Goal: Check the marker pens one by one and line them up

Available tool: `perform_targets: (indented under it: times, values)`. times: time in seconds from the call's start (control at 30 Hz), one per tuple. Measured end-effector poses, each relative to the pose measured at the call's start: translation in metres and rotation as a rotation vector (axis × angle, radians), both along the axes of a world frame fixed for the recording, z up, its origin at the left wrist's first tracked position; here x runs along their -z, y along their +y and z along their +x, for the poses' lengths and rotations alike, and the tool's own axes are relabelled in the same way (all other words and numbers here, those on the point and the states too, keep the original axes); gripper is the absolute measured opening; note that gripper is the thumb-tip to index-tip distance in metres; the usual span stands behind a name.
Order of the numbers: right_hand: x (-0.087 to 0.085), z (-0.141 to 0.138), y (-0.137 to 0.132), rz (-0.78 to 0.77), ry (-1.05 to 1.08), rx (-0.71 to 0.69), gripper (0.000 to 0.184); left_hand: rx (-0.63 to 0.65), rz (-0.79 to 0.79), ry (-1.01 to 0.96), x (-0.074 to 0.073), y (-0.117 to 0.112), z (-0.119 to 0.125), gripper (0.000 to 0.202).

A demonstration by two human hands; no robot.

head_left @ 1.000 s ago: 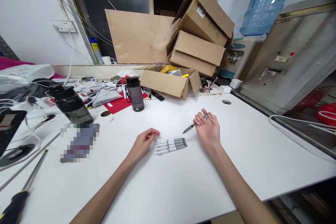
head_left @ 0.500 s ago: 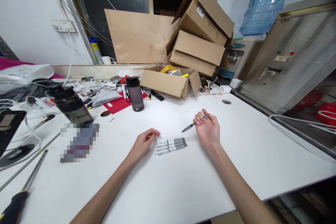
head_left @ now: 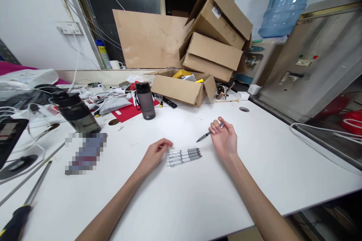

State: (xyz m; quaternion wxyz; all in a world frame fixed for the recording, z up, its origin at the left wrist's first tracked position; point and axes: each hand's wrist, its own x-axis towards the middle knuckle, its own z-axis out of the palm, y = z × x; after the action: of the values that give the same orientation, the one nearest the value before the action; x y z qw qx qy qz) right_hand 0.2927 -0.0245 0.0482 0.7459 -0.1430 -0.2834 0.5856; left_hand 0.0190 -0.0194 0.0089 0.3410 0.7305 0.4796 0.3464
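Observation:
My right hand is raised with its palm turned up, its fingers closed around a dark grey pen. The pen's tip points left and down, above the white tabletop. A row of several white-and-grey pens lies side by side on the table, their grey grip ends to the right. My left hand rests on the tabletop at the left end of that row, fingers loosely bent and holding nothing. Its fingertips are close to the pens; whether they touch one I cannot tell.
A dark water bottle stands on the table behind the pens. Beyond it sits an open cardboard box. At left are another bottle, a blurred-out item and a screwdriver. A metal cabinet borders the right side.

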Motion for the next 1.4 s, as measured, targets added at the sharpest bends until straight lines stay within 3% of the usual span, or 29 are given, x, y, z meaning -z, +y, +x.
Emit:
perform_targets:
  times: [0.4, 0.77, 0.93, 1.13, 1.4]
  values:
    - [0.000, 0.000, -0.001, 0.018, 0.055, -0.042, 0.016, 0.006, -0.021, -0.001, 0.002, 0.001, 0.000, 0.028]
    - [-0.001, 0.000, 0.000, 0.021, -0.079, 0.028, 0.012, 0.012, -0.027, -0.004, 0.002, 0.001, 0.000, 0.028]
    - [-0.001, -0.002, 0.000, 0.051, -0.192, 0.123, 0.016, 0.002, 0.000, -0.023, 0.003, 0.002, -0.001, 0.027]
    - [0.010, -0.011, 0.002, 0.087, -0.543, 0.147, 0.007, -0.002, 0.038, -0.079, 0.002, 0.001, 0.001, 0.026]
    - [0.018, -0.029, -0.011, 0.211, -1.169, 0.061, 0.017, 0.110, 0.034, -0.188, -0.011, -0.010, 0.011, 0.023]
